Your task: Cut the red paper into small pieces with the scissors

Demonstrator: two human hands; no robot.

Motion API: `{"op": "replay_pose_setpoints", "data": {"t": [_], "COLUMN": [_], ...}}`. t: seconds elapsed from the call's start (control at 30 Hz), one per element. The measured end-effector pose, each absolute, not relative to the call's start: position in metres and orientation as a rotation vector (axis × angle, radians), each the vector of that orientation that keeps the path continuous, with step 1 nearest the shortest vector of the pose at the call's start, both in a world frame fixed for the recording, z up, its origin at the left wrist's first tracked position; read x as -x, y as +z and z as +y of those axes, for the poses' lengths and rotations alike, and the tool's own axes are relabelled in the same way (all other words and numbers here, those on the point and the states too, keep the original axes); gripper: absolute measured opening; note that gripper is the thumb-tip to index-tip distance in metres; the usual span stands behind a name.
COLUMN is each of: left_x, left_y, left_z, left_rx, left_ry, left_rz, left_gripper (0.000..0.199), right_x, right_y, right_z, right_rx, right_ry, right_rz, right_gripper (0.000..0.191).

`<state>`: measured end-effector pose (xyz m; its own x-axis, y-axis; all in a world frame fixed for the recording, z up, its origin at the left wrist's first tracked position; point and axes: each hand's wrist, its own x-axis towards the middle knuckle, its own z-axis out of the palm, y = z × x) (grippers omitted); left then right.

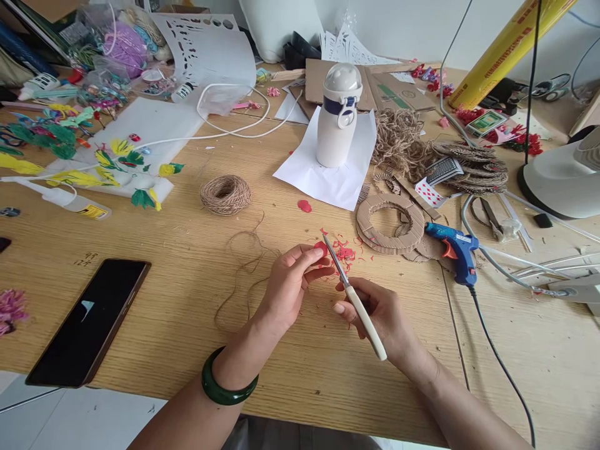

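Observation:
My left hand (291, 281) pinches a small red piece (320, 247), paper or thin felt, between thumb and fingertips. A pair of scissors (360, 312) with a cream handle is in my right hand (379, 312); its blades point up and left, beside the red piece. Whether the blades touch the piece I cannot tell. Below and behind the blades, many thin red scraps (345, 252) lie scattered on the wooden table (187, 325). Another rounded red piece (304, 205) rests farther back, apart from both hands.
A twine roll (225, 194) sits left, its loose strand near my left hand. On the right are a cardboard ring (390, 223) and a blue glue gun (457, 247) with a trailing cord. A white bottle (338, 115) stands on paper behind; a phone (89, 322) lies front left.

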<state>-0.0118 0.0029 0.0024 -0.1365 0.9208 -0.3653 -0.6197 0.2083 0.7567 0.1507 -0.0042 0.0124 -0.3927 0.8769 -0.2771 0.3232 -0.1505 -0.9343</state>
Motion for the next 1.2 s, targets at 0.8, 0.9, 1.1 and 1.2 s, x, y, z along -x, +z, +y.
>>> {"op": "replay_pose_setpoints", "data": {"t": [0.8, 0.9, 1.1, 1.2], "left_x": [0.007, 0.005, 0.004, 0.004], "left_y": [0.005, 0.005, -0.001, 0.0], "left_z": [-0.004, -0.005, -0.008, -0.006], "left_rx": [-0.752, -0.737, -0.814, -0.658], "left_ry": [1.002, 1.022, 1.092, 1.176], "left_rz": [1.053, 1.062, 1.134, 1.131], "left_gripper": [0.015, 0.019, 0.016, 0.017], "right_x": [-0.153, -0.154, -0.155, -0.153], "right_y": [0.017, 0.016, 0.015, 0.017], "right_z": [0.009, 0.01, 0.01, 0.007], "right_rx": [1.228, 1.238, 1.241, 1.219], "right_ry": [1.543, 1.526, 1.522, 1.55], "right_rz": [-1.295, -1.295, -1.317, -1.381], "right_gripper": [0.037, 0.037, 0.041, 0.041]}}
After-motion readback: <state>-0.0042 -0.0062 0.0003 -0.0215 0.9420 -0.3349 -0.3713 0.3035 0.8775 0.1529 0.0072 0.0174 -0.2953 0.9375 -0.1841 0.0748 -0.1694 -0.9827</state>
